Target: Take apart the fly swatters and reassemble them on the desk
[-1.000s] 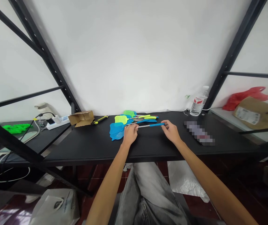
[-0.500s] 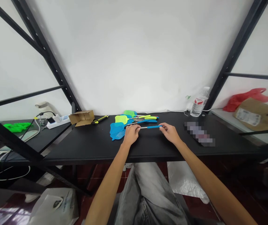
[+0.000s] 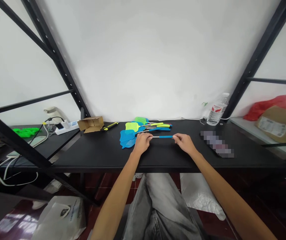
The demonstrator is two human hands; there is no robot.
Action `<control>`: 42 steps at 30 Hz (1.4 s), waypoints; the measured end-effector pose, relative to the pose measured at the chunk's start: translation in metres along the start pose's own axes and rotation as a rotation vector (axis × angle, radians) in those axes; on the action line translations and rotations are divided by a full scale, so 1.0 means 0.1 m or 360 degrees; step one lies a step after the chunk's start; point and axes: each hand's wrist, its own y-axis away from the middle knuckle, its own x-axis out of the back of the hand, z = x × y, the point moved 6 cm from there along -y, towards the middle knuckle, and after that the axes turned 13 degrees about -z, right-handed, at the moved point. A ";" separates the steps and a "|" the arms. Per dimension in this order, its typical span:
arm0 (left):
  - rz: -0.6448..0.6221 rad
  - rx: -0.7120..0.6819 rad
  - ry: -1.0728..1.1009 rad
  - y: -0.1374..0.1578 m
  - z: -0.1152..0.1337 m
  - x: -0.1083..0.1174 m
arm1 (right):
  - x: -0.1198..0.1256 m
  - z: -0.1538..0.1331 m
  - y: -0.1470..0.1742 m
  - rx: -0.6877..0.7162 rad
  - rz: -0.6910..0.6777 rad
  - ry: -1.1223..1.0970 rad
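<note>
A blue fly swatter (image 3: 166,137) with a metal rod and a blue grip lies level between my hands, just above the black table. My left hand (image 3: 142,143) is closed on its rod near the net end, hiding part of it. The fingers of my right hand (image 3: 183,142) pinch the far right end of the grip. Behind and left of my left hand rests a pile of fly swatters, with blue nets (image 3: 128,134), a yellow-green net (image 3: 132,127) and a green net (image 3: 140,119). Their handles point right.
An open cardboard box (image 3: 91,124) and a yellow-black cutter-like tool (image 3: 111,126) sit at the back left. A water bottle (image 3: 217,109) stands at the back right, near a blurred-out flat object (image 3: 217,144). Black metal posts (image 3: 257,53) rise at both sides of the table (image 3: 95,153).
The whole view has shifted slightly, with things appearing a little farther right. Both hands keep their hold on the blue fly swatter, which has hardly moved.
</note>
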 end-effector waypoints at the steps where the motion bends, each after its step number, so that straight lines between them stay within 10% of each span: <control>1: -0.0012 -0.0010 0.0005 0.00 0.01 0.00 | 0.00 0.00 0.00 -0.0013 -0.0010 0.0014; 42: -0.0137 -0.0169 -0.0286 0.05 0.24 -0.06 | -0.15 -0.14 0.01 0.0012 -0.0217 0.0447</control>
